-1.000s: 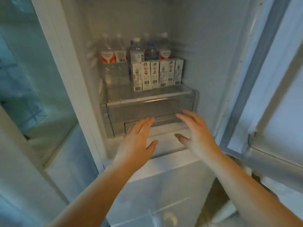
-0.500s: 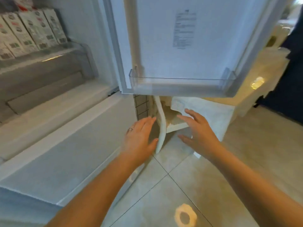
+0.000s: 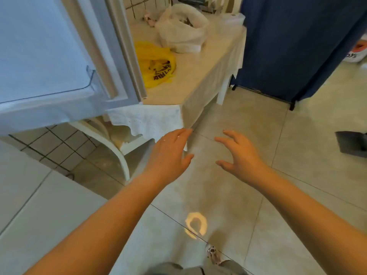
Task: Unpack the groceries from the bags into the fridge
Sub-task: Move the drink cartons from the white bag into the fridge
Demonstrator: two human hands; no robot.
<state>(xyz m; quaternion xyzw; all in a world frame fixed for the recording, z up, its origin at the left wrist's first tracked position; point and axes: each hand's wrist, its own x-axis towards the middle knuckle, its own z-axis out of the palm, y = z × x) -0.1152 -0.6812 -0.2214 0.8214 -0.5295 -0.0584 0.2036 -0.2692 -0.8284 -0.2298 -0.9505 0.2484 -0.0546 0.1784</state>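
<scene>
Hovering left hand (image 3: pixel 168 153), right hand (image 3: pixel 238 155), fingers (image 3: pixel 226 139) spread (holding nothing)

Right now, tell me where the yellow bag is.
In the head view, upper middle: the yellow bag lies on the cloth-covered table, just right of the open fridge door, with the white bag behind it.

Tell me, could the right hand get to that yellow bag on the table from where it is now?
Probably yes, though not from here. The right hand is open, holding nothing, over bare floor. The yellow bag lies well beyond it on the table, beside the open fridge door. Nothing blocks the way; a step forward seems needed.
</scene>
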